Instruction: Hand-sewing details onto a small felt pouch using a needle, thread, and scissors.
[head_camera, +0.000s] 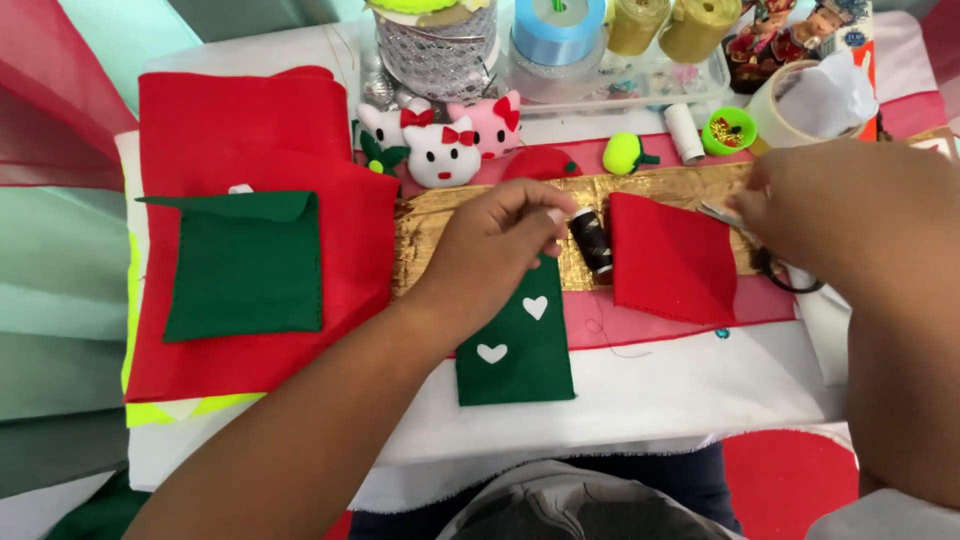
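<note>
- Left hand (500, 245) reaches forward, fingertips pinched together on the green strip (518, 345).
- Right hand (850, 215) grips scissors (770, 262) at the table's right edge.
- Green cup (729, 131) holds small beads.

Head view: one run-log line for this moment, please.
left hand: pressing green felt strip | right hand: on scissors | between: black thread spool, red felt piece

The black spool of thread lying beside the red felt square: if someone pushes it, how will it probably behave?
The black spool of thread lies on its side on the gold fabric strip, so it would probably roll sideways. It looks small, so likely light. The red felt square next to it might stop it.
</note>
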